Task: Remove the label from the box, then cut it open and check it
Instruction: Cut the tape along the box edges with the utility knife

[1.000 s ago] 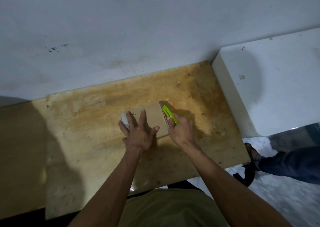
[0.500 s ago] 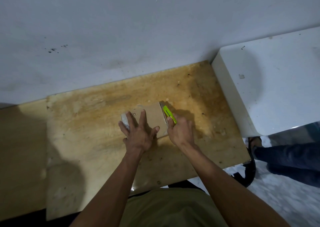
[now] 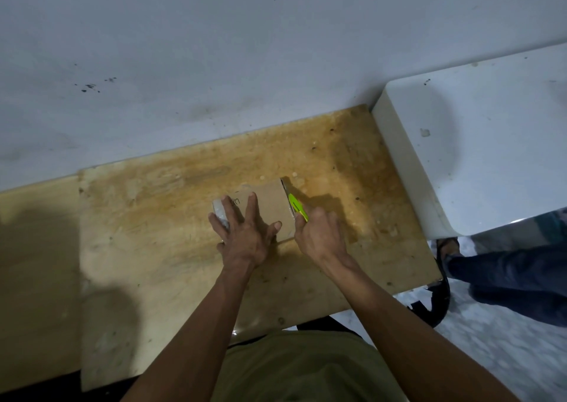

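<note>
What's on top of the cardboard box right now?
The left hand lies flat on the cardboard box, fingers spread. The right hand holds a green cutter at the box's right edge. Whatever lies under the palm is hidden; the blade tip can't be made out.

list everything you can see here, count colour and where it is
cardboard box: 1, brown, middle of the table, under the left hand
box cutter: 1, bright green, against the box's right end, in the right hand
wooden table: 1, stained yellow-brown, against the wall
wall: 1, grey-white with dark specks, behind the table
white block: 1, white, right of the table
another person's leg: 1, blue trousers, dark sandal, lower right on the floor
left hand: 1, flat on the box, fingers spread
right hand: 1, closed round the cutter
</note>
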Action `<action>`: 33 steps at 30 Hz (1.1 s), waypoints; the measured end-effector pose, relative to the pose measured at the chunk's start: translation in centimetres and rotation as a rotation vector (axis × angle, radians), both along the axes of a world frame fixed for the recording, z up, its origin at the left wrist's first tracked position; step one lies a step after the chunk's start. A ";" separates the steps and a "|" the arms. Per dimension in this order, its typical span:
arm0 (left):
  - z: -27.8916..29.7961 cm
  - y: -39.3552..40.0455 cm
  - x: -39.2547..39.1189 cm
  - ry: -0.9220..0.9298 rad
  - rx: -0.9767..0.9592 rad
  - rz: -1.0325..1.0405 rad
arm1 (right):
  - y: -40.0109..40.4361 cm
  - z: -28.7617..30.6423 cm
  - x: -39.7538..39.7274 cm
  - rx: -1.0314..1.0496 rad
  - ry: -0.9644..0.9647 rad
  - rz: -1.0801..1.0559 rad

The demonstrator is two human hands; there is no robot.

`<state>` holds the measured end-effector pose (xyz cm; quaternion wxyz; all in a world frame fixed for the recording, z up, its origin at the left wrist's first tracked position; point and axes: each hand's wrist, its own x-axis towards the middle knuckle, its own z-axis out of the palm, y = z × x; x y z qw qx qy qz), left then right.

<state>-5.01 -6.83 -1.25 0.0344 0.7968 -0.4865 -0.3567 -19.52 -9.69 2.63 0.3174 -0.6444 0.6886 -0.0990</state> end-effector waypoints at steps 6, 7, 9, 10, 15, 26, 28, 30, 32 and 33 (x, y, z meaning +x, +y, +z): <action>0.0 0.0 0.0 0.007 0.006 -0.002 | 1.5 0.5 -0.6 -0.013 0.062 0.011; 0.0 0.0 0.0 0.008 0.007 -0.003 | 1.7 0.6 -0.7 -0.017 0.078 0.018; -0.1 0.0 0.0 0.013 0.004 -0.006 | 2.0 0.7 -0.9 -0.021 0.098 0.038; -0.1 0.0 0.0 0.015 0.005 -0.006 | 2.2 1.0 -0.9 -0.023 0.105 0.041; 0.0 -0.1 -0.1 0.021 0.009 -0.001 | 2.5 1.4 -0.7 -0.010 0.157 0.067; -0.1 0.0 0.0 0.007 0.011 -0.005 | 5.0 0.6 -1.8 0.009 0.144 0.052; -0.2 0.0 0.0 0.013 0.007 -0.006 | 5.4 0.6 -1.9 0.009 0.137 0.059; -0.2 -0.2 0.0 0.017 0.014 -0.004 | 5.3 0.6 -1.9 0.004 0.123 0.040; -0.1 -0.1 0.0 0.019 0.019 -0.005 | 5.3 0.6 -1.9 0.013 0.125 0.031; -0.1 0.0 0.0 0.019 0.013 -0.010 | 5.5 0.5 -2.0 0.023 0.129 0.034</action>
